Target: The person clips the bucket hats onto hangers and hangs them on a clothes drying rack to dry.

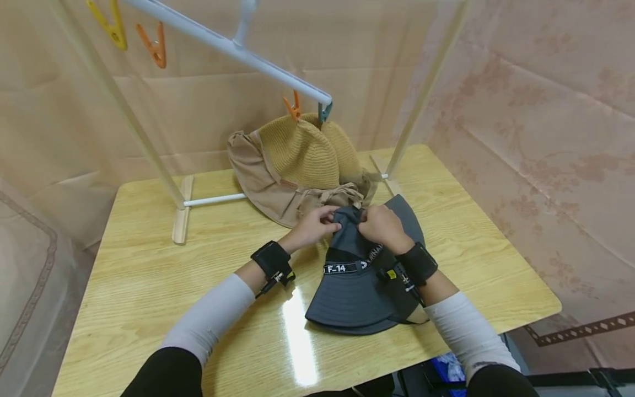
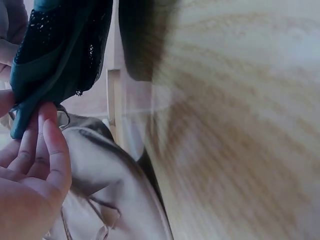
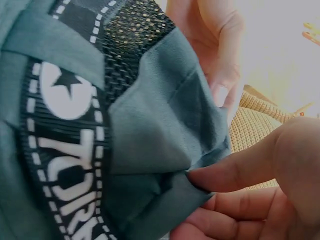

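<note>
Both hands are at the crown of a dark grey bucket hat (image 1: pixel 347 298), whose black band carries white lettering. My left hand (image 1: pixel 313 227) pinches the left side of the crown's top. On the other side, my right hand (image 1: pixel 386 227) grips a fold of cloth; the right wrist view shows thumb and fingers (image 3: pixel 235 172) closing on it. A mesh panel (image 3: pixel 135 40) shows beside the band. Just behind, a tan sun hat (image 1: pixel 307 154) with a knitted crown hangs from an orange clothespin (image 1: pixel 293 106) and a teal clothespin (image 1: pixel 324 112), its brim at the table.
A pale blue bar (image 1: pixel 233 48) slants overhead, with a yellow clothespin (image 1: pixel 110 25) and another orange clothespin (image 1: pixel 154 45) at its left. Wooden posts (image 1: pixel 124 110) on feet (image 1: pixel 182 212) stand on the wooden table (image 1: pixel 149 298). Draped cloth (image 1: pixel 208 105) hangs behind.
</note>
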Available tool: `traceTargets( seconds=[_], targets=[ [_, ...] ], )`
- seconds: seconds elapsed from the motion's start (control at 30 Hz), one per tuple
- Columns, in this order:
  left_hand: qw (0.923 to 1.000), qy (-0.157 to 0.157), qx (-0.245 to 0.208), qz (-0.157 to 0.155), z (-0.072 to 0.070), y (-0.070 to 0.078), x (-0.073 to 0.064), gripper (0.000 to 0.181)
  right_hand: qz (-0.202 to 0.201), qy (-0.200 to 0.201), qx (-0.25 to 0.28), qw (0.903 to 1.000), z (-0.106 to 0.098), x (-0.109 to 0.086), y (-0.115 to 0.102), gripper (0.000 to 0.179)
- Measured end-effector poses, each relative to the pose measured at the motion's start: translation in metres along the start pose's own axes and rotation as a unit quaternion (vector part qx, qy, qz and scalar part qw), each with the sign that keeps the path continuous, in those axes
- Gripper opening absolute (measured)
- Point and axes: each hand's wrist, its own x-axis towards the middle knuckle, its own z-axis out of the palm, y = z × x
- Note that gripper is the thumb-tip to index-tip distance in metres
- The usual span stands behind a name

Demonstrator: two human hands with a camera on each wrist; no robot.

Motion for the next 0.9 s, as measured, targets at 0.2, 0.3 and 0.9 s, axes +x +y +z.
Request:
traceTargets(
  seconds=[0.2, 0.3, 0.9],
  targets=[
    [0.9997, 0.018, -0.001, 0.019, -0.005, 0.004, -0.003, 0.044, -0.014, 0.027, 0.000, 0.9995, 0.001, -0.001, -0.003, 0.039],
    [0.9993, 0.021, -0.006, 0.030, -0.007, 0.006, -0.004, 0.043, -0.017, 0.032, 0.007, 0.9993, -0.001, -0.002, -0.005, 0.040],
    [0.9986, 0.035, 0.002, 0.039, -0.021, 0.021, -0.009, 0.048, -0.063, 0.097, 0.071, 0.9908, -0.001, -0.007, -0.015, 0.034]
  ],
)
